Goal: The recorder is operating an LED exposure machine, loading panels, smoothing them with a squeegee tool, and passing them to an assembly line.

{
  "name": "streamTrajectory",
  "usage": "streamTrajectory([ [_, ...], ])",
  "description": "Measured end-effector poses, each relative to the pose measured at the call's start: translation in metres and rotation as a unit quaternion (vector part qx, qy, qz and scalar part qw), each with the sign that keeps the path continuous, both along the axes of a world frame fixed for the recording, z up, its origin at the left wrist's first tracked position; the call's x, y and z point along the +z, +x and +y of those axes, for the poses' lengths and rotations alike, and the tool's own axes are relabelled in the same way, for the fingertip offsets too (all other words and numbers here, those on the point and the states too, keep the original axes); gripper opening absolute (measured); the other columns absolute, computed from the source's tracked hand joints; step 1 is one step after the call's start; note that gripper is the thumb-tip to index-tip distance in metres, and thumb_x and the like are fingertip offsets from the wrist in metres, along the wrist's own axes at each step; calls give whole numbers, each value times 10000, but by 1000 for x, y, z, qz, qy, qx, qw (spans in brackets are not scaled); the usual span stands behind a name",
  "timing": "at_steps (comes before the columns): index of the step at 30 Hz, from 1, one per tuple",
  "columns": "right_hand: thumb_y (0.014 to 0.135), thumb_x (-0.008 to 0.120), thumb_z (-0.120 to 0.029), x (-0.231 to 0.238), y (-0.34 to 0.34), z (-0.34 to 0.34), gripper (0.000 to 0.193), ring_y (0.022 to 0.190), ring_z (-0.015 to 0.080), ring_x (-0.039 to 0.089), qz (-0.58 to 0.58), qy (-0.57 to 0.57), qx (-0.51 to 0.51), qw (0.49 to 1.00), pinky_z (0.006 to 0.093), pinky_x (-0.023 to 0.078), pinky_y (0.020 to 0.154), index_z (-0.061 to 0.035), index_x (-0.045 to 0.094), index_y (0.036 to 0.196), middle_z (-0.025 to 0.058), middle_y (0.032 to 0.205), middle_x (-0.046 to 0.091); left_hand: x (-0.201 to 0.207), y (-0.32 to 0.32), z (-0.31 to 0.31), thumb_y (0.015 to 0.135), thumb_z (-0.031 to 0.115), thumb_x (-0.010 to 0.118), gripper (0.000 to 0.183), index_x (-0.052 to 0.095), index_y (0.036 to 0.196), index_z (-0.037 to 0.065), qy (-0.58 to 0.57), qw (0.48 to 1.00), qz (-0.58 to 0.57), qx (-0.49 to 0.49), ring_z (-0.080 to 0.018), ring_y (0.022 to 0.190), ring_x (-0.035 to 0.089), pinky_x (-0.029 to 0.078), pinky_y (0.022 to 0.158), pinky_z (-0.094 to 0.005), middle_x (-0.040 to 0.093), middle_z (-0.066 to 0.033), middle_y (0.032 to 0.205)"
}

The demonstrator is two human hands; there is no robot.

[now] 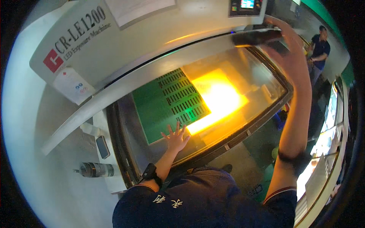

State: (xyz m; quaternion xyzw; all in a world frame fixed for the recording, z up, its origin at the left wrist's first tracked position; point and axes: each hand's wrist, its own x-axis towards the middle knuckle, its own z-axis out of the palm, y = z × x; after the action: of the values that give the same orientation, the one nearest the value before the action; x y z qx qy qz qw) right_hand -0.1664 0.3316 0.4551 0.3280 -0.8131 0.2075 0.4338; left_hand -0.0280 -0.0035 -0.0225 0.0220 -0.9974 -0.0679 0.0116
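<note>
Your green panel (146, 110) lies flat on the glossy bed (262, 78), just left of the dial's centre, its rows of dark slots toward its 2 o'clock side and a yellow glare beside them. Your left hand (176, 141) meets its near edge at 6 o'clock, fingers spread and clasping nothing; whether they press or merely hover, you can't tell from this view. Your right hand (291, 57) is raised at 2 o'clock by the dark handle (258, 38) on the lid's edge; blur hides whether it is gripping. The step in hand looks like settling the panel on the bed under the raised lid (190, 47); the next move would seem to call for keeping the panel flat and your left fingers clear before any lowering. As for writing, the lid carries large dark lettering at 10 o'clock beside a red square emblem (53, 60), with a white label (73, 85) of round symbols below. A lit screen (247, 3) sits at 1 o'clock, its text too small to read, and two white characters mark your dark shirt (213, 201) at 6. Your phone (102, 147) and clear bottle (97, 170) rest at 8, a co-worker (319, 49) stands beyond 2.
</note>
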Motion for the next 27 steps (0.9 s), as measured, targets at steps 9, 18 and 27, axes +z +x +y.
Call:
streamTrajectory([
  [9,578,811,-260,-84,8,40,358,869,346,577,22,21,-75,997,483,429,860,-101,579,799,102,813,592,53,20,55,945,533,493,833,85,1566,156,139,988,11,62,-432,1477,42,18,1085,-732,62,-127,1629],
  [18,596,801,-301,-233,109,101,233,801,279,634,-227,190,-54,954,437,478,756,-146,645,676,42,723,619,221,77,150,970,469,507,744,250,1524,44,599,658,-236,-390,-273,1469,201,125,1195,-402,230,-161,1589],
  [27,733,780,-372,-389,127,94,340,888,309,703,-470,415,-84,775,431,565,812,-69,741,882,147,979,720,5,-85,96,968,600,366,735,243,1531,144,-89,984,107,-113,-416,1477,24,32,1122,-688,104,-94,1625],
])
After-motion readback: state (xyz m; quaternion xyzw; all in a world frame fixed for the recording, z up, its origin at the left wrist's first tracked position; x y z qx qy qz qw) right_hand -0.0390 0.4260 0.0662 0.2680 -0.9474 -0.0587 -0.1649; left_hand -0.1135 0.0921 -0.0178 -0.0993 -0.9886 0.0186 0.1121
